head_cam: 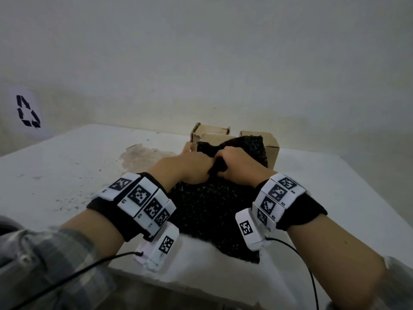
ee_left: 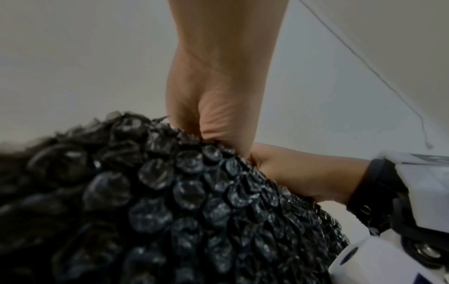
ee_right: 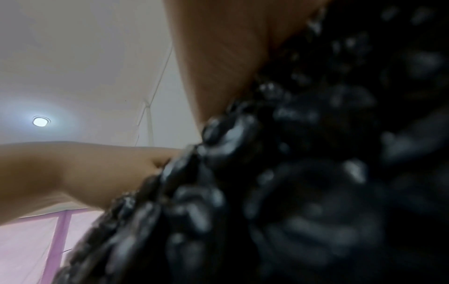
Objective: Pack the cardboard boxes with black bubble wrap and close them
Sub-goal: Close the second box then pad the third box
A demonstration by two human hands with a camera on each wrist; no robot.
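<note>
A sheet of black bubble wrap (head_cam: 210, 211) lies on the white table (head_cam: 73, 175), reaching from the near edge up over the cardboard boxes (head_cam: 266, 142). My left hand (head_cam: 190, 168) and right hand (head_cam: 237, 166) sit side by side at the sheet's middle, both with fingers curled into the wrap, bunching it. In the left wrist view my left hand (ee_left: 213, 111) pinches a fold of the bubble wrap (ee_left: 184, 201), and my right hand (ee_left: 303, 176) grips it close by. In the right wrist view blurred bubble wrap (ee_right: 303, 173) covers most of the frame.
Several small brown boxes stand against the wall behind the wrap, one (head_cam: 210, 130) with flaps up. A stained patch (head_cam: 143, 155) marks the tabletop to the left. A recycling symbol (head_cam: 28, 111) is on the left wall. Cables hang from both wristbands.
</note>
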